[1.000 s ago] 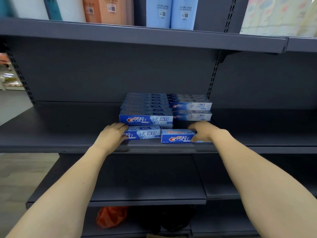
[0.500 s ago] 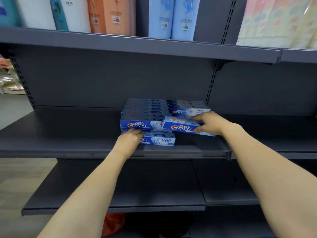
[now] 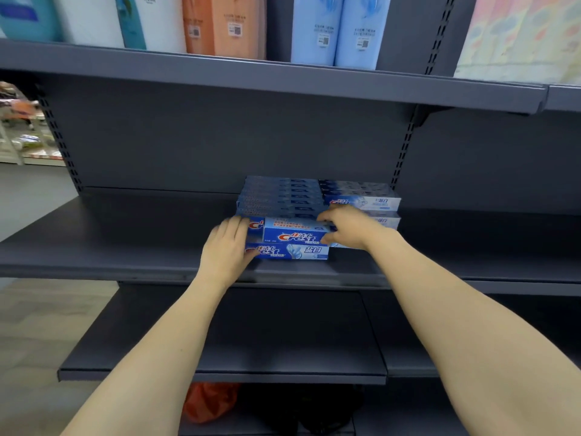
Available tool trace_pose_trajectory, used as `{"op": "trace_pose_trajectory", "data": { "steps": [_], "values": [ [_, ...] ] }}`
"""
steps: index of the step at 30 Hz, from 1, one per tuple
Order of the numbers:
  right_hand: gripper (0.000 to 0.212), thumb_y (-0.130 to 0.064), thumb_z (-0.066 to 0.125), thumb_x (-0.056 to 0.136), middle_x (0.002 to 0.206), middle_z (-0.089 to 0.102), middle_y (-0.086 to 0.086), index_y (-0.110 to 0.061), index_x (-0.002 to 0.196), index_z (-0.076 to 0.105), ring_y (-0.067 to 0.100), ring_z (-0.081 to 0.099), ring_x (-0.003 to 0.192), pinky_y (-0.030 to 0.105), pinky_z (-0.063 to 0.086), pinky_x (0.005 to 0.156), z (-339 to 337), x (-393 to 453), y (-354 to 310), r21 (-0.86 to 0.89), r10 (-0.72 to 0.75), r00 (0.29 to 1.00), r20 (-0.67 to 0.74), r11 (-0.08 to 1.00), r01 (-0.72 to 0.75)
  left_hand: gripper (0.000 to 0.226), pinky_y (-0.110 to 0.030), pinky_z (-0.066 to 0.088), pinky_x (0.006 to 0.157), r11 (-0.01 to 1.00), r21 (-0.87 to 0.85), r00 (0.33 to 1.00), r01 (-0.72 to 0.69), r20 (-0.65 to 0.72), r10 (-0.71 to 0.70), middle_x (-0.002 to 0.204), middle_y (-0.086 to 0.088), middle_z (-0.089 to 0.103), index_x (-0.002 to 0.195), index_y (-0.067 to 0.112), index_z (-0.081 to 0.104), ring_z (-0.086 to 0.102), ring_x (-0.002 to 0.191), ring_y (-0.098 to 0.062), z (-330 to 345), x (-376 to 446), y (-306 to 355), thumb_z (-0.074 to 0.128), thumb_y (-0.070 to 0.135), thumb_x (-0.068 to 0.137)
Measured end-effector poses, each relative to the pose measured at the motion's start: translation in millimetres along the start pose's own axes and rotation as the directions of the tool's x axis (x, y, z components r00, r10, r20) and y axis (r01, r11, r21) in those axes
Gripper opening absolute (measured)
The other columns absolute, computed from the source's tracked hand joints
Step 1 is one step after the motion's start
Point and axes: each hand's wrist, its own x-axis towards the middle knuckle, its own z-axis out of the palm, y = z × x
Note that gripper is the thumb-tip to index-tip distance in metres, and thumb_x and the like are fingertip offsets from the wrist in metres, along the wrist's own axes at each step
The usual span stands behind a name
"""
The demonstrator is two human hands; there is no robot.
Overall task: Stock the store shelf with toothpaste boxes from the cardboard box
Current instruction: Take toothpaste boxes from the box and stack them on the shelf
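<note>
At the centre of the frame, the right hand (image 3: 349, 227) is pinching the right end of a blue toothpaste box (image 3: 294, 235), thumb under and fingers over, so its grip is closing on that box. The box is sitting on top of a lower toothpaste box (image 3: 290, 251), which is lying flat near the front of the dark shelf (image 3: 125, 243). The left hand (image 3: 227, 251) is resting against the left ends of these two boxes with fingers fairly straight, its grip staying relaxed rather than clamping. Just behind, a stack of toothpaste boxes (image 3: 279, 196) is standing toward the back panel, with a paler stack (image 3: 361, 199) touching it on the right. On the upper shelf (image 3: 251, 75), at the top of the frame, tall packages (image 3: 333, 29) are standing upright. Something orange (image 3: 209, 401) is lying low at the bottom centre.
</note>
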Motion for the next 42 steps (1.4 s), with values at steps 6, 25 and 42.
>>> {"op": "trace_pose_trajectory", "data": {
  "steps": [6,25,42],
  "values": [
    [0.045,-0.032,0.064,0.087,0.121,0.049,0.007,-0.015,0.128,0.053,0.027,0.054,0.105,0.036,0.050,0.082,8.8,25.2,-35.7,-0.043,-0.063,0.996,-0.061,0.997,0.061,0.082,-0.046,0.051,0.088,0.998,0.055,0.998,0.013,-0.055,-0.010,0.116,-0.021,0.063,0.116,-0.005,0.059,0.064,0.103,-0.036,-7.1,-3.3,-19.6,0.091,0.032,0.051],
    [0.063,-0.029,0.082,0.067,0.127,0.059,0.014,-0.010,0.123,0.061,0.034,0.059,0.111,0.048,0.051,0.090,56.9,19.2,-40.0,-0.205,-0.134,0.926,-0.354,0.977,0.063,0.101,-0.054,0.040,0.099,0.995,0.086,0.999,-0.048,0.024,0.046,0.127,-0.020,0.057,0.126,-0.004,0.053,0.057,0.118,-0.034,10.8,10.7,1.3,0.088,0.047,0.046],
    [0.102,-0.043,0.088,0.050,0.133,0.057,0.009,-0.026,0.136,0.036,0.030,0.056,0.121,0.054,0.039,0.100,92.3,14.5,-34.3,-0.281,-0.062,0.920,-0.386,0.958,-0.054,0.095,-0.051,0.041,0.098,0.996,0.074,0.998,-0.057,0.029,0.055,0.112,-0.011,0.066,0.117,0.004,0.059,0.063,0.107,-0.027,24.4,18.2,5.6,0.092,0.043,0.036]
  ]
}}
